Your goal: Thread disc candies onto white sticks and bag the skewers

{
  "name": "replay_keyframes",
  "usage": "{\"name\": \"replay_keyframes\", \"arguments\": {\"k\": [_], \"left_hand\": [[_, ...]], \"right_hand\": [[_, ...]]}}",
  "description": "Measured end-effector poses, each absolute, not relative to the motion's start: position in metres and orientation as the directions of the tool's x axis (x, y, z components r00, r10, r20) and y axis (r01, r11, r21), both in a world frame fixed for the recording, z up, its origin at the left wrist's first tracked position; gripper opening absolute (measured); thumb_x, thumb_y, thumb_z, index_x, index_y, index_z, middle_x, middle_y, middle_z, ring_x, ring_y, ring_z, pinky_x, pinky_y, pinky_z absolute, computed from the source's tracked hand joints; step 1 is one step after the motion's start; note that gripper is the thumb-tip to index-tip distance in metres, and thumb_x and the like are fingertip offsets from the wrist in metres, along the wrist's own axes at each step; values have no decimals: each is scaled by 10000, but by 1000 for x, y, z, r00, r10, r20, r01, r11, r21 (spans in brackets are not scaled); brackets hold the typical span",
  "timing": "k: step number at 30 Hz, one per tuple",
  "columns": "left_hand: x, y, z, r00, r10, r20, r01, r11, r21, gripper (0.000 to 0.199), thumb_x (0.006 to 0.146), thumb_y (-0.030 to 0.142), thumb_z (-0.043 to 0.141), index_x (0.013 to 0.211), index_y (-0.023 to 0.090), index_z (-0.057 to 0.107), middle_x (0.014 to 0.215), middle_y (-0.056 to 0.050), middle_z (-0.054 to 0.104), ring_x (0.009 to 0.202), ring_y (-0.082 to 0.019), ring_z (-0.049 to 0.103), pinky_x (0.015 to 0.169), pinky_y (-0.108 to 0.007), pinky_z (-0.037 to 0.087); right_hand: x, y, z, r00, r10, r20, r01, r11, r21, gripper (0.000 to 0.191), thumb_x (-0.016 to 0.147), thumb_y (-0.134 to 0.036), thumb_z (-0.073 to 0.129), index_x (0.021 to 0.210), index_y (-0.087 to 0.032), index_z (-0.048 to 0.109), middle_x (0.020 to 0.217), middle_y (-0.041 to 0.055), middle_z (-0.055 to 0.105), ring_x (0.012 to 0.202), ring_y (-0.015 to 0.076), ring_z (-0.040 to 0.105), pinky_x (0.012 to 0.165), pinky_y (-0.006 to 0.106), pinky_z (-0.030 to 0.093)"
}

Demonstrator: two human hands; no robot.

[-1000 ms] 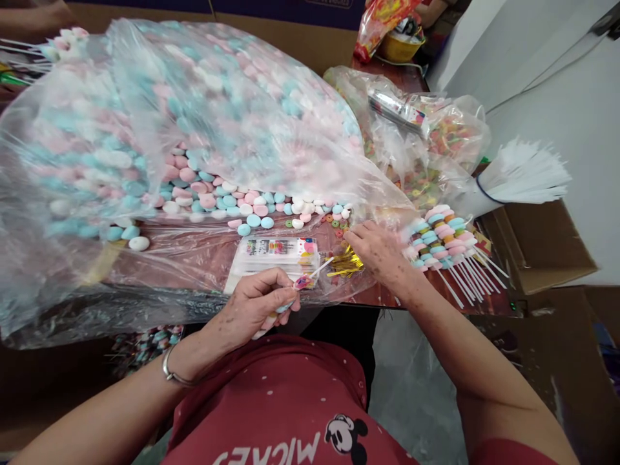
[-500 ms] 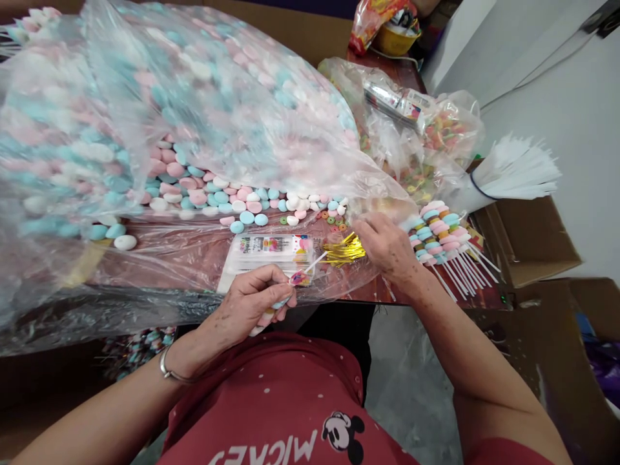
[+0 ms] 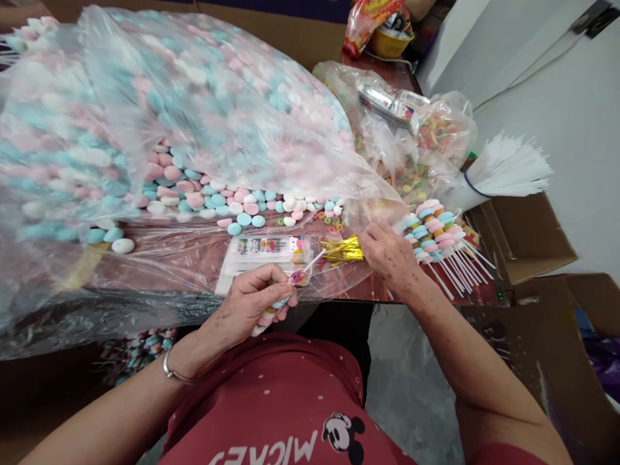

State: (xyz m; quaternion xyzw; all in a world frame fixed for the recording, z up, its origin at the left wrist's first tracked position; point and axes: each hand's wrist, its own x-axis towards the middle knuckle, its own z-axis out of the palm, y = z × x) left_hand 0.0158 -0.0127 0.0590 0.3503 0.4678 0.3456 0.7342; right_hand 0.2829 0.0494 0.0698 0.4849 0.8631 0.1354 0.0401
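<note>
My left hand [image 3: 259,298] is closed around a marshmallow candy stick [image 3: 267,315] in a clear printed wrapper, its white stick pointing up and right. The fingers hide most of the candy. At the right end of a bundle of gold twist ties [image 3: 341,250], my right hand [image 3: 390,255] has its fingers pinched on the ties; how many they grip is hidden. Just beyond my left hand lies a stack of clear printed bags [image 3: 266,252]. Several finished-looking candy sticks [image 3: 433,229] lie to the right of my right hand.
A huge clear bag of pink, blue and white marshmallows [image 3: 217,97] covers the table's left and back, some spilling forward. Bags of ring candies [image 3: 438,132] and a bundle of white sticks [image 3: 513,168] stand at the right. Cardboard boxes [image 3: 526,236] sit beyond the table edge.
My right hand has moved slightly down onto the end of the gold twist ties, which lie more level now. My left hand keeps its hold on the candy stick. The view has shifted slightly.
</note>
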Motion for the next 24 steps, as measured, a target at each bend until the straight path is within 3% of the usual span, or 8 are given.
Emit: {"name": "replay_keyframes", "arguments": {"k": [5,10,14,18,24], "left_hand": [[17,-13,60,333,850,-407,-214,489,846,280,728,342,750,686,168,535,641,-5,688,419,-60,521,316,-112,275],[18,-15,60,339,846,-412,-217,496,841,276,733,336,746,692,167,532,646,-8,688,427,-63,527,319,-114,269],[18,-17,60,334,846,-415,-211,496,842,273,740,346,737,700,172,530,661,-13,692,430,-68,530,318,-118,251],[17,-16,58,323,847,-422,-204,498,843,289,720,358,750,698,174,528,651,-14,685,431,-79,538,316,-127,258],[22,-12,62,333,845,-418,-242,505,829,286,726,336,756,687,171,527,646,-10,689,426,-74,535,317,-122,255]], "right_hand": [[283,47,72,-487,872,49,850,461,254,259,956,-72,389,945,-133,640,888,108,627,834,227,518,640,308,321],[275,53,69,-609,792,52,777,582,241,216,964,-102,444,1001,-136,654,972,106,661,889,227,526,701,314,354],[270,58,64,-674,739,14,716,648,260,190,944,-104,487,934,-130,676,898,107,660,848,232,516,685,329,346],[274,57,70,-631,774,54,755,597,271,197,920,-71,503,840,-147,666,838,101,643,825,226,513,640,318,317],[284,46,89,-543,834,101,822,503,268,212,916,-64,481,885,-165,665,792,89,629,813,230,519,561,317,292]]}}
